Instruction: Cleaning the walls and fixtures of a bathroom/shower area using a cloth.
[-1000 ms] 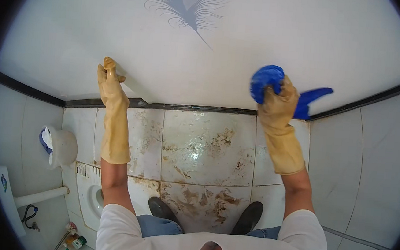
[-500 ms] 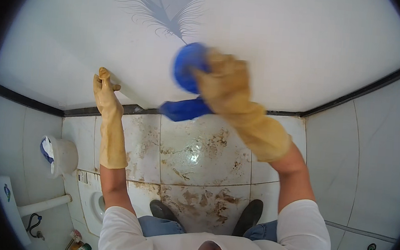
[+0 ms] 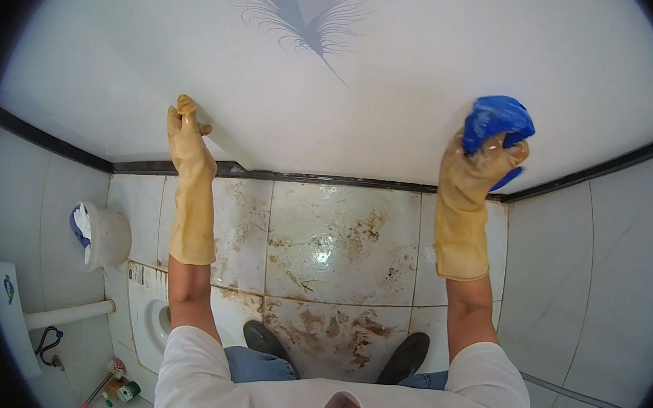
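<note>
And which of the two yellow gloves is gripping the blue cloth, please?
The right glove: it is closed on the bunched blue cloth. The left glove, across the picture, shows no cloth in it.

The white tiled floor (image 3: 295, 208) (glossy near its middle) carries brown smears (image 3: 368, 334), two dark shoes (image 3: 405, 356) near five and seven o'clock, and a bottle (image 3: 128, 392) between seven and eight.

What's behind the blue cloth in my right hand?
Plain white wall panel shows around the blue cloth. The patch directly behind the cloth and right hand is covered, so I cannot tell its condition.
</note>
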The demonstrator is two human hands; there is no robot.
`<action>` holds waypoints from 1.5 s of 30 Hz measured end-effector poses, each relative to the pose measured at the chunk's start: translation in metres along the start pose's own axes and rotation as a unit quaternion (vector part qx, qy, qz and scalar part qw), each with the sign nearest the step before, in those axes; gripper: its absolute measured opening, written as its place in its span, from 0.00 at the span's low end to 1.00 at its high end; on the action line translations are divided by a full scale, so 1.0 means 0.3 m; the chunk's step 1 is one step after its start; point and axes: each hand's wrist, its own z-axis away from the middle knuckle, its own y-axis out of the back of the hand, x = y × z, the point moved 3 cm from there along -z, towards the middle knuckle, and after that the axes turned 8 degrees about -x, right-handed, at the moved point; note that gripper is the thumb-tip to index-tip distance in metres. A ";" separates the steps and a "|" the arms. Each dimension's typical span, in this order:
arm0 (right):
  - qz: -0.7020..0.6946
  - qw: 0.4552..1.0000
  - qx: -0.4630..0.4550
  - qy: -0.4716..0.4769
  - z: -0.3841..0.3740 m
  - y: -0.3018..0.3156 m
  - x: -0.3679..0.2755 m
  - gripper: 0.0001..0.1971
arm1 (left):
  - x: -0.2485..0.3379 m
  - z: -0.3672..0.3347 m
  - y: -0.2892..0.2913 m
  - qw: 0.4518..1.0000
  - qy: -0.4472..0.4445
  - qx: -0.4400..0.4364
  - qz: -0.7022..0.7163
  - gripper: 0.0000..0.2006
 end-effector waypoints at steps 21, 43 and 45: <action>0.367 0.674 -0.515 0.381 0.330 -0.508 0.158 0.13 | 0.007 0.007 0.034 0.999 0.031 -0.014 0.027 0.26; 0.379 0.882 -0.249 -0.126 0.193 0.624 -0.102 0.13 | -0.294 0.398 -0.057 0.970 0.185 -0.151 -0.054 0.32; 0.549 0.738 -0.391 0.016 0.254 0.499 -0.122 0.13 | -0.289 0.551 -0.177 0.847 0.324 -0.421 -0.022 0.39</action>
